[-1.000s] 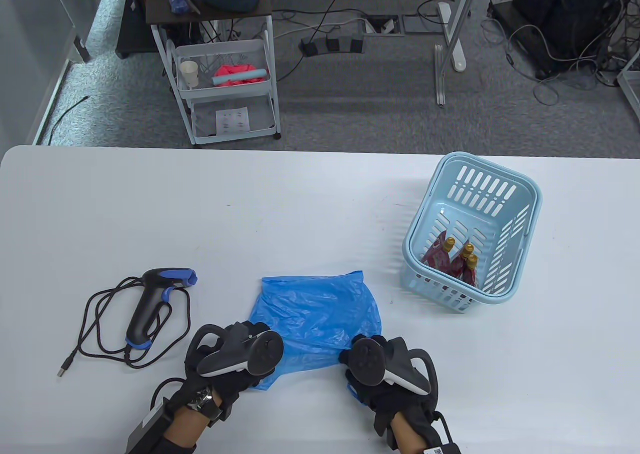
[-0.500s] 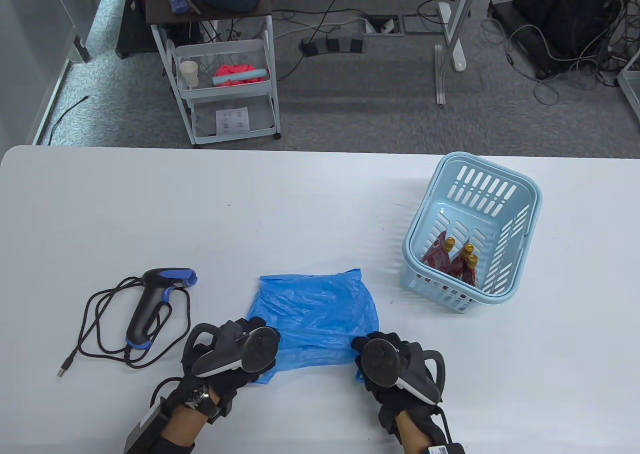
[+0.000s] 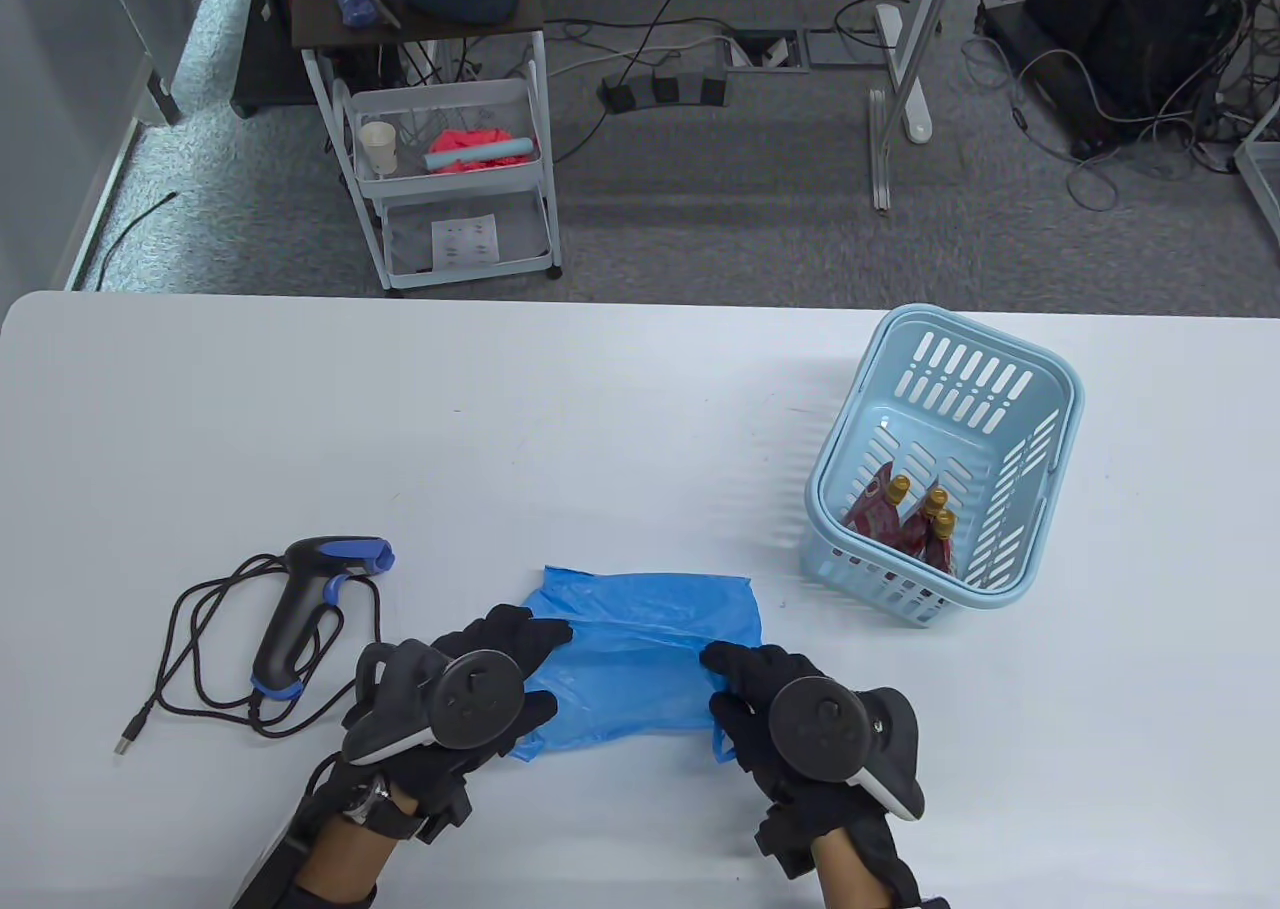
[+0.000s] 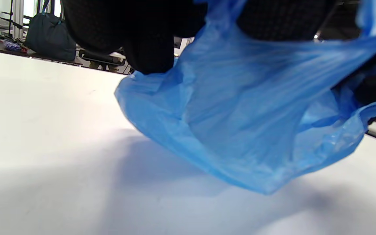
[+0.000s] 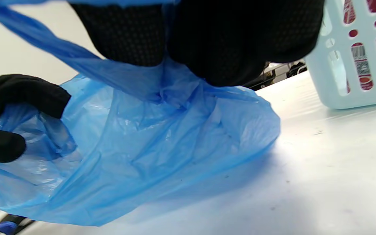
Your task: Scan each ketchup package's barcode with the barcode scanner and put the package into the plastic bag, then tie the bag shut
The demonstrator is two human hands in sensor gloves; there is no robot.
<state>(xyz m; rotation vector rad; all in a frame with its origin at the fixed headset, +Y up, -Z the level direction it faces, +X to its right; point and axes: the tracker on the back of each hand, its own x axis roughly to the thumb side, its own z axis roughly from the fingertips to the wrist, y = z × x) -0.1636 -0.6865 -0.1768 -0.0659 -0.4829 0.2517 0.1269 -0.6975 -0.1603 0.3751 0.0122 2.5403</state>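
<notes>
Pinched at both near corners: crinkled blue plastic bag [image 3: 640, 649], thin and translucent, sagging onto white table [image 3: 500, 429], gripped by left hand [image 3: 470, 694] and right hand [image 3: 800, 714]. Fingertips mostly buried in film. Red ketchup packages [image 3: 905, 524], partly hidden behind slotted pale-blue basket [image 3: 1040, 449]. Black corded barcode scanner [image 3: 300, 609] lying left.

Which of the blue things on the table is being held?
The crumpled blue plastic bag: both gloved hands, left hand and right hand, grip it. The light-blue basket and blue-trimmed scanner lie untouched.
</notes>
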